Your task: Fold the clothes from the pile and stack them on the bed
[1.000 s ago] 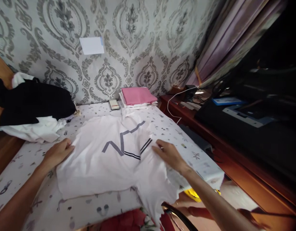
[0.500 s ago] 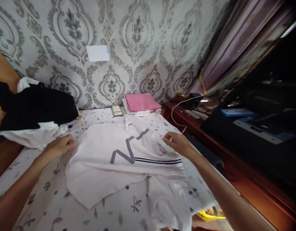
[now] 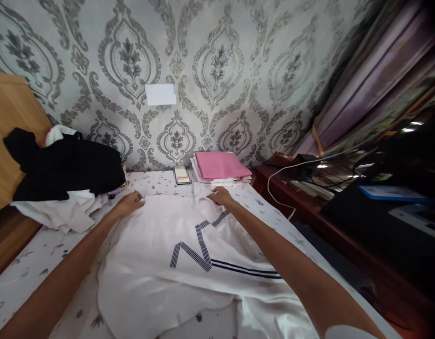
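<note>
A white shirt with dark zigzag stripes lies spread on the patterned bed sheet, its near part creased and running out of the bottom of the view. At its far left corner my left hand is closed, fingertips pinching the cloth edge. My right hand grips the far edge beside a sleeve, just in front of the folded pink cloth. My right forearm covers part of the shirt's right side.
White folded cloth lies under the pink one. A small blurred box sits beside that stack. Black clothing is heaped at left by a wooden board. On the right, a dark red desk carries a white cable and clutter.
Both hands have moved forward to the shirt's far edge and taken hold of it; my right hand also went left. The camera view has shifted, so the scene sits lower and further right.
</note>
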Demonstrator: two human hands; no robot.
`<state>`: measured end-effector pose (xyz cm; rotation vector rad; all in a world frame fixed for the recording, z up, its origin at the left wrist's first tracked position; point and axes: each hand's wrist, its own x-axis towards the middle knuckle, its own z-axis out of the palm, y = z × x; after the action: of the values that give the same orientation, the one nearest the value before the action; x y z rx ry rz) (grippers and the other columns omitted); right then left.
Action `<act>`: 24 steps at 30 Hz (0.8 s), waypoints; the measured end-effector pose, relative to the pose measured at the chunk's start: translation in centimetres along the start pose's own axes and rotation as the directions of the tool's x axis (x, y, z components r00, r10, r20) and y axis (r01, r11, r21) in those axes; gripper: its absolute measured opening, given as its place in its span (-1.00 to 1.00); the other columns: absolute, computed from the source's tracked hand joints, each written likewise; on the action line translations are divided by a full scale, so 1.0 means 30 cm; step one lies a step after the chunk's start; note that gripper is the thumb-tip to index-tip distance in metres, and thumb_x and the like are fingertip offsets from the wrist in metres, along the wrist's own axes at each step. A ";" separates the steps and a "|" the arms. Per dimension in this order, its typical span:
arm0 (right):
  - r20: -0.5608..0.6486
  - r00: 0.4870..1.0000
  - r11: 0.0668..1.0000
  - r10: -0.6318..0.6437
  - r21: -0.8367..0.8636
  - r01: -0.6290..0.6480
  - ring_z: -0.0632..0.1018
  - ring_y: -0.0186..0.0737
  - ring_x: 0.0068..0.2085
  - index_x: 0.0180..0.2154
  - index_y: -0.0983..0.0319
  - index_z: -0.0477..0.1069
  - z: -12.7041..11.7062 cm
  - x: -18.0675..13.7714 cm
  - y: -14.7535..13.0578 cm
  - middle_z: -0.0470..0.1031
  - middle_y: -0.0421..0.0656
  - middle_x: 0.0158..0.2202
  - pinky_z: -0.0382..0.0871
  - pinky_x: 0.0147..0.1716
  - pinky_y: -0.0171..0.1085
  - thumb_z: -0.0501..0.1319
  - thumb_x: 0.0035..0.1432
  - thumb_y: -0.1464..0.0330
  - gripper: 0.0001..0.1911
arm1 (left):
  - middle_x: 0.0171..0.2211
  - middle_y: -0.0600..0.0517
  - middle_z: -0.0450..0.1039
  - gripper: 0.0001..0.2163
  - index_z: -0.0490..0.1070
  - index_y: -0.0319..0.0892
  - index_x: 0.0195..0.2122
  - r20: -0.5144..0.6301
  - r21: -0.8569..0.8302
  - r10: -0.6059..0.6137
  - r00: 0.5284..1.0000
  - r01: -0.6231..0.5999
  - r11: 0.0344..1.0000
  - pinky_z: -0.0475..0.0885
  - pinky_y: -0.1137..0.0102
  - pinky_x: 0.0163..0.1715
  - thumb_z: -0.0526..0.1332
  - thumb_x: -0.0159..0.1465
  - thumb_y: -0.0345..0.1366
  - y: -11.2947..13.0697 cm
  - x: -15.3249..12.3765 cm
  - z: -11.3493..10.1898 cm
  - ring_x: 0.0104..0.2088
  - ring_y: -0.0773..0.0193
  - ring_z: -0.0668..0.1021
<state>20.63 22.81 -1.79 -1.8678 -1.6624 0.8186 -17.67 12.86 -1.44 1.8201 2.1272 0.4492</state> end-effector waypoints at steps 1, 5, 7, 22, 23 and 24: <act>0.007 1.000 0.999 -0.005 0.035 0.005 0.59 -0.17 -0.34 -0.46 0.25 0.44 0.002 -0.004 0.003 0.48 -0.21 -0.58 0.35 -0.41 -0.38 0.40 -0.17 0.40 -0.82 | -0.51 0.10 0.38 -0.77 0.40 -0.13 -0.36 0.011 -0.021 0.010 1.000 -0.009 1.000 0.27 0.39 -0.44 0.18 0.02 -0.12 -0.002 -0.008 0.001 -0.42 0.20 0.47; 0.009 0.998 0.964 -0.066 0.260 0.061 0.58 -0.19 -0.44 -0.51 0.20 0.31 0.003 -0.038 0.012 0.38 -0.26 -0.67 0.40 -0.47 -0.37 0.35 -0.05 0.32 -0.78 | -0.52 0.13 0.30 -0.79 0.28 -0.11 -0.48 -0.018 -0.129 0.048 0.999 -0.050 0.990 0.26 0.40 -0.43 0.13 0.02 -0.08 -0.012 -0.057 -0.024 -0.41 0.23 0.42; -0.023 0.994 0.910 -0.110 0.400 0.110 0.59 -0.21 -0.46 -0.46 0.17 0.25 -0.008 -0.053 0.015 0.39 -0.28 -0.63 0.45 -0.47 -0.34 0.30 0.03 0.23 -0.74 | -0.49 0.12 0.31 -0.75 0.28 -0.11 -0.42 -0.105 -0.299 0.015 0.994 -0.047 0.953 0.27 0.41 -0.43 0.10 0.04 -0.04 -0.024 -0.082 -0.057 -0.41 0.24 0.41; -0.292 0.901 0.652 -0.320 0.623 0.433 0.56 -0.22 -0.34 -0.45 0.16 0.25 0.062 -0.004 0.013 0.39 -0.28 -0.51 0.49 -0.19 -0.18 0.28 -0.08 -0.10 -0.52 | -0.41 0.02 0.50 -0.89 0.38 -0.10 -0.30 -0.380 -0.001 -0.155 0.912 0.168 0.986 0.36 0.40 -0.26 0.08 0.27 -0.28 -0.091 -0.054 -0.169 -0.27 0.12 0.56; -0.282 0.903 0.676 -0.325 0.598 0.430 0.53 -0.23 -0.36 -0.46 0.16 0.27 0.074 -0.004 0.020 0.38 -0.28 -0.53 0.48 -0.24 -0.20 0.27 -0.07 -0.08 -0.54 | -0.39 -0.01 0.53 -0.89 0.39 -0.10 -0.31 -0.357 0.012 -0.163 0.920 0.179 0.984 0.37 0.40 -0.25 0.08 0.27 -0.30 -0.090 -0.049 -0.149 -0.25 0.11 0.57; -0.269 0.905 0.703 -0.329 0.570 0.425 0.51 -0.23 -0.38 -0.46 0.17 0.29 0.083 -0.005 0.025 0.38 -0.28 -0.54 0.46 -0.29 -0.22 0.27 -0.05 -0.05 -0.57 | -0.36 -0.02 0.55 -0.89 0.40 -0.11 -0.32 -0.338 0.015 -0.170 0.925 0.186 0.982 0.37 0.39 -0.24 0.09 0.26 -0.33 -0.089 -0.044 -0.130 -0.23 0.10 0.58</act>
<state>19.34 22.52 -4.05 -1.0508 -1.3809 0.8804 -21.52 11.00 0.99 1.6475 2.5231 0.7133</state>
